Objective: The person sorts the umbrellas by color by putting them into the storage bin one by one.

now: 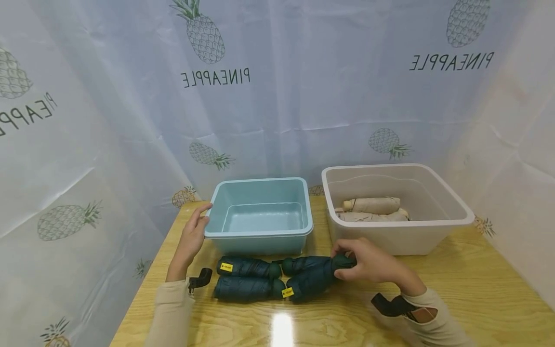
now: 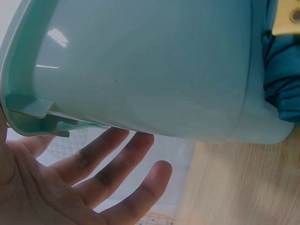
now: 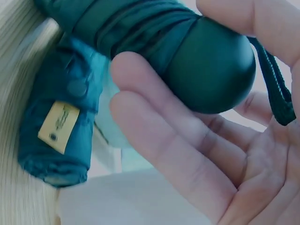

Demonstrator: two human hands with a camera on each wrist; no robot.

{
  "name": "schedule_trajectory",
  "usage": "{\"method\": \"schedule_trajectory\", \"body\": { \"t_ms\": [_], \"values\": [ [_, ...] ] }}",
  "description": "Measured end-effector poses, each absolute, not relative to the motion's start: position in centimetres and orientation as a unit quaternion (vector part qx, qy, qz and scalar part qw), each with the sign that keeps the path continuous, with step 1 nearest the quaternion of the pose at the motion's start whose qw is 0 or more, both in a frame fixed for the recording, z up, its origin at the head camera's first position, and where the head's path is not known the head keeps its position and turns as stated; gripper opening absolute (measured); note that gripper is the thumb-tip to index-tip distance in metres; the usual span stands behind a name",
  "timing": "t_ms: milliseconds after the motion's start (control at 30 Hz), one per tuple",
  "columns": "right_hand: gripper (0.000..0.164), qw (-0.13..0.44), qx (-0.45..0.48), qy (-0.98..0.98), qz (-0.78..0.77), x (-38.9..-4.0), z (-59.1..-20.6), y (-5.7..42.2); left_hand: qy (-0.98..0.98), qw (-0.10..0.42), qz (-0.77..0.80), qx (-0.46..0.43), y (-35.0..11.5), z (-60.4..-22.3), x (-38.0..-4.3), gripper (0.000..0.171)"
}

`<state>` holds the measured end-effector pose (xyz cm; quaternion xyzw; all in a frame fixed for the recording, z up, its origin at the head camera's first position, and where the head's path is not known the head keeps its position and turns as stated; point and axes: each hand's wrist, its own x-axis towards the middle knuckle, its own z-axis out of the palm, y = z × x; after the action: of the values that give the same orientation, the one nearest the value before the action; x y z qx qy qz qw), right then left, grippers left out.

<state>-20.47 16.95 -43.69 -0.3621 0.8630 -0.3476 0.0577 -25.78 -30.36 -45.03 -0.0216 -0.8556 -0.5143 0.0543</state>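
In the head view, my left hand (image 1: 192, 237) rests against the left rim of a light blue bin (image 1: 260, 244). Its fingers (image 2: 124, 176) are spread and fairly straight, the tips at the bin's outer wall. My right hand (image 1: 366, 260) grips the round dark green knob (image 3: 213, 65) of a folded umbrella (image 1: 313, 283), fingers below and thumb above. A wrist strap loop (image 3: 276, 93) hangs from the knob. Beside it lies another folded umbrella (image 1: 303, 265), partly covered. Two more, an upper umbrella (image 1: 249, 266) with a yellow tag and a lower umbrella (image 1: 244, 288), lie to the left.
Behind my right hand stands a larger off-white bin (image 1: 390, 236) holding beige wrapped bundles (image 1: 373, 206). Both bins stand at the back of the wooden table (image 1: 234, 327), before a pineapple-print curtain (image 1: 295, 106). The umbrellas lie in front of the blue bin.
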Motion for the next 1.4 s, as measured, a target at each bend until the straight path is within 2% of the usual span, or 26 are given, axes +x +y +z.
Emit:
{"method": "schedule_trajectory", "body": {
  "t_ms": [200,667,1200,1400],
  "values": [
    [0.029,0.080,-0.357,0.847,-0.386,-20.3,-43.3,16.8,-0.856,0.044,-0.515,-0.014,-30.3,-44.7,-25.7,0.049],
    [0.029,0.070,-0.353,0.856,-0.372,-19.5,-42.2,16.4,-0.855,0.035,-0.518,-0.016,-28.7,-40.9,-23.1,0.049],
    [0.028,0.126,-0.372,0.811,-0.433,-19.6,-42.2,16.4,-0.849,0.025,-0.527,-0.010,-28.9,-41.5,-23.5,0.049],
    [0.027,0.123,-0.364,0.798,-0.464,-19.6,-41.9,16.6,-0.844,0.023,-0.535,-0.005,-29.1,-42.0,-23.8,0.049]
  ]
}}
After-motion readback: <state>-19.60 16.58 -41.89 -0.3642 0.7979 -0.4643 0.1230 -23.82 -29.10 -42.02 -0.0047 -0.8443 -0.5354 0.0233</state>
